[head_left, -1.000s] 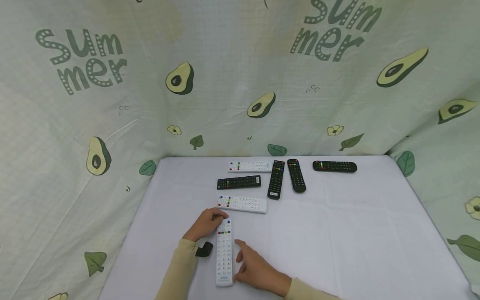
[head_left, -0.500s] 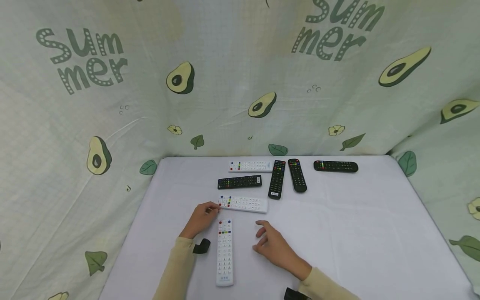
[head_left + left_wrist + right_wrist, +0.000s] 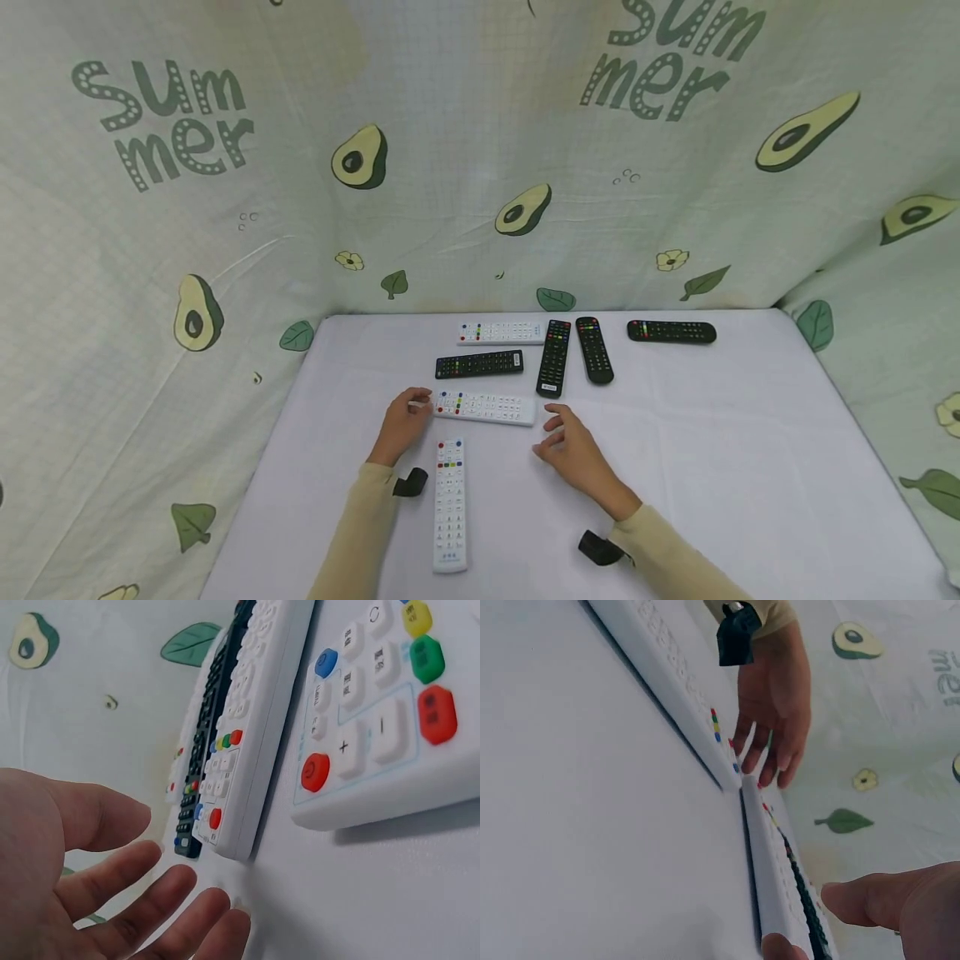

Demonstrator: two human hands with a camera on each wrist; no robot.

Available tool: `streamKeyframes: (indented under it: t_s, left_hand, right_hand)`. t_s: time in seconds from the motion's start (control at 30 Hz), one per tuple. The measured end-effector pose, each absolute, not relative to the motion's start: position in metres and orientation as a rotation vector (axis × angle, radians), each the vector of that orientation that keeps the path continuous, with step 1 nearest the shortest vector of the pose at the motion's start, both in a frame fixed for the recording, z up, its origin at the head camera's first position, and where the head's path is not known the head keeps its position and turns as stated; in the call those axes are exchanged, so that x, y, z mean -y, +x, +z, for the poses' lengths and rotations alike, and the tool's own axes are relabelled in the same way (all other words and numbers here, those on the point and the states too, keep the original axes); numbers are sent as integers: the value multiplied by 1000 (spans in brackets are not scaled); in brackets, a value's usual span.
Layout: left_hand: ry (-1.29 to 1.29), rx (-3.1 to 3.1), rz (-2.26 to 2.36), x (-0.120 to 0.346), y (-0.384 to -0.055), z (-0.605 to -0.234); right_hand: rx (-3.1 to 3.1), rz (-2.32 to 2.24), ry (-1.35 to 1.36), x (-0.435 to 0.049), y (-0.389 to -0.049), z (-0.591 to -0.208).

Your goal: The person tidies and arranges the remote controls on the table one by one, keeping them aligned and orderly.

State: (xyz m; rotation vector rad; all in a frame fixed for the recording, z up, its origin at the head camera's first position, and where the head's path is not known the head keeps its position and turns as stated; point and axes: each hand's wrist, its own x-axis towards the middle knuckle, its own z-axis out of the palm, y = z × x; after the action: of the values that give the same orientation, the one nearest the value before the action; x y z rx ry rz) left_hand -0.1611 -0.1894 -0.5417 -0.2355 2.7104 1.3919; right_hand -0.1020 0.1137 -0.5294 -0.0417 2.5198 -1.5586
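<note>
Lengthwise on the near part of the table lies one white remote control (image 3: 450, 508), with neither hand on it. Crosswise just beyond it is another white remote control (image 3: 486, 408). My left hand (image 3: 402, 427) is at this crosswise remote's left end, fingers loosely bent. Off its right end is my right hand (image 3: 576, 454), thumb and fingers apart. In the left wrist view the left palm (image 3: 45, 862) faces the remotes with nothing in it. The right wrist view shows the right thumb (image 3: 877, 900) and a fingertip (image 3: 781, 948) by the crosswise remote's end.
Farther back lie a black remote (image 3: 478, 364) and a third white remote (image 3: 501, 333), both crosswise. Two black remotes (image 3: 553, 358) (image 3: 595, 350) point away from me to their right. Another black remote (image 3: 671, 332) lies near the back edge, before the avocado-print cloth (image 3: 450, 250).
Both hands have left the lengthwise white remote, which stays in place. The left moved forward to the crosswise remote's left end; the right moved forward and right to its other end.
</note>
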Motion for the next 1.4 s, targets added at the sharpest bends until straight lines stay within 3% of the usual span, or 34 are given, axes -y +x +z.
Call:
streamKeyframes:
  t_s: [0.47, 1.4]
  left_hand:
    - [-261, -2681, 1378, 181, -168, -547]
    - [-364, -2559, 1585, 169, -159, -542]
  right_hand:
    - [-2554, -1510, -19, -110, -126, -539]
    - [-2505, -1554, 23, -93, -133, -544]
